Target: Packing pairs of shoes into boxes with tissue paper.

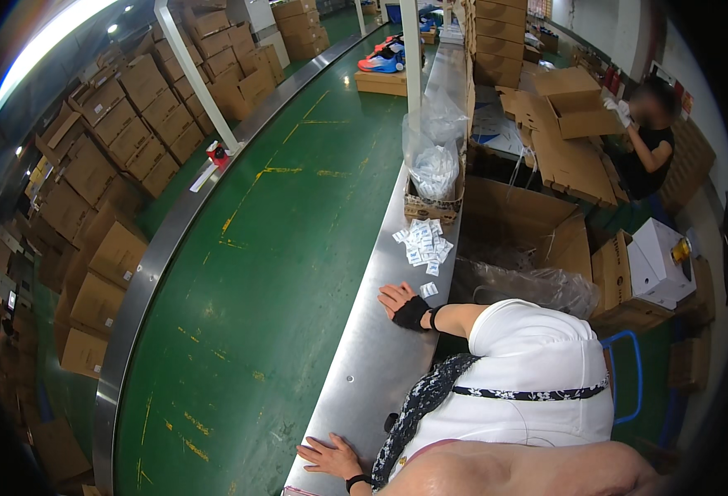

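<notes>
A worker in a white top leaned over the long steel tabletop (372, 347) beside a green conveyor belt (256, 273), both palms pressed flat on the metal. The right hand (404, 304), wrapped in a black wrist brace, lay spread on the tabletop just short of a single small white sachet (428, 289), fingers apart and closed on nothing. The left hand (331, 456) rested open near the tabletop's near end, likewise holding nothing. Farther along the tabletop from the right hand, a loose pile of white sachets (423, 244) lay scattered in front of a small cardboard box holding a clear plastic bag of more sachets (434, 169). Judging by the scene, the packing work looked barely under way at this station: the sachets sat unpicked, the belt beside the tabletop ran bare along this stretch, and a large open carton (517, 223) lined with plastic waited on the far side of the tabletop. A co-worker (649, 140) handled flat cardboard beyond that carton.
</notes>
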A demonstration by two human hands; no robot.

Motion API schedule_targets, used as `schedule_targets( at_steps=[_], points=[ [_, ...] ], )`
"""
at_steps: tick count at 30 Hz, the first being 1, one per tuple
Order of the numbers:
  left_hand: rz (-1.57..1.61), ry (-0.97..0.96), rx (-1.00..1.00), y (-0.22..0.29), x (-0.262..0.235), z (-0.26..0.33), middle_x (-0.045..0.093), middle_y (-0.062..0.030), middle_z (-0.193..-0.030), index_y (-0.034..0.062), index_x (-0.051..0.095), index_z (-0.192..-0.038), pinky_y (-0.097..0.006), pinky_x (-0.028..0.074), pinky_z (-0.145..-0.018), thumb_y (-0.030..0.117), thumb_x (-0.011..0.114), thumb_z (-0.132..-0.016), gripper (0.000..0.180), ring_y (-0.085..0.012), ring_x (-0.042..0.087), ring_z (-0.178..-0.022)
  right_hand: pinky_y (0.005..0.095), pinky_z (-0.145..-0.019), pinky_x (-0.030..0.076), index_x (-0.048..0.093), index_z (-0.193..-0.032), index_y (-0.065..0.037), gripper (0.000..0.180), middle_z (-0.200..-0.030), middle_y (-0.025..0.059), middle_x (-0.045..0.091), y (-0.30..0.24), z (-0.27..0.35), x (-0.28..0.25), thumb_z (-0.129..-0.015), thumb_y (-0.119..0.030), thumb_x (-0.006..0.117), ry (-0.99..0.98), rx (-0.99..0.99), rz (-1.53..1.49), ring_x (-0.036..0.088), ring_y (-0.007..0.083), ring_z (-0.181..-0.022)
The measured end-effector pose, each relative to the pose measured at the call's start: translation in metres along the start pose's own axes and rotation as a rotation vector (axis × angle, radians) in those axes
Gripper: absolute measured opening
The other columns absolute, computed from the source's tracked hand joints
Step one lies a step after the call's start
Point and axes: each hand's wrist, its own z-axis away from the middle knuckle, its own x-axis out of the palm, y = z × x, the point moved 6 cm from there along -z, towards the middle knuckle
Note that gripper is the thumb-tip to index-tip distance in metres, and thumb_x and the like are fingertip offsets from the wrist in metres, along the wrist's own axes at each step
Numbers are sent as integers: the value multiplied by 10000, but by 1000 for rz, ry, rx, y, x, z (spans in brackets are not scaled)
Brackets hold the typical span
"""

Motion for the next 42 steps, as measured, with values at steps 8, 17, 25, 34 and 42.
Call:
schedule_targets(
  at_steps=[8,17,25,34,42],
  points=[
    [-14,29,-6,-3,5,0,226,-238,-1378,-7,377,-1252,-599,110,-996,394,465,-808,604,-351,203,-1294,461,-869,341,557,-1008,-69,283,-1116,117,517,-2,1,-2,-728,-107,535,-15,18,4,459,252,-1088],
    [-7,70,9,-8,12,1,229,-240,-1375,-4,383,-1248,-596,107,-999,389,475,-804,600,-351,203,-1293,467,-877,342,561,-1005,-77,271,-1120,109,518,-1,0,0,-738,-112,538,-26,31,-3,459,246,-1092],
    [-5,61,21,-2,3,1,234,-241,-1374,-4,382,-1249,-600,112,-995,383,486,-798,603,-352,205,-1293,462,-879,341,561,-1001,-79,269,-1116,109,520,-1,1,-2,-734,-112,540,-5,26,20,463,245,-1087],
    [3,73,26,-5,6,1,233,-240,-1375,2,374,-1258,-598,106,-996,387,484,-801,608,-352,206,-1293,454,-839,363,553,-974,-76,239,-1084,100,526,-3,-2,-6,-736,-99,550,31,12,17,491,247,-1042],
    [16,32,-9,-3,3,0,239,-243,-1371,3,375,-1255,-598,116,-994,390,477,-809,600,-353,208,-1292,463,-865,349,554,-993,-77,255,-1102,103,523,-3,0,-3,-741,-109,544,-3,31,21,474,246,-1070]
  ],
)
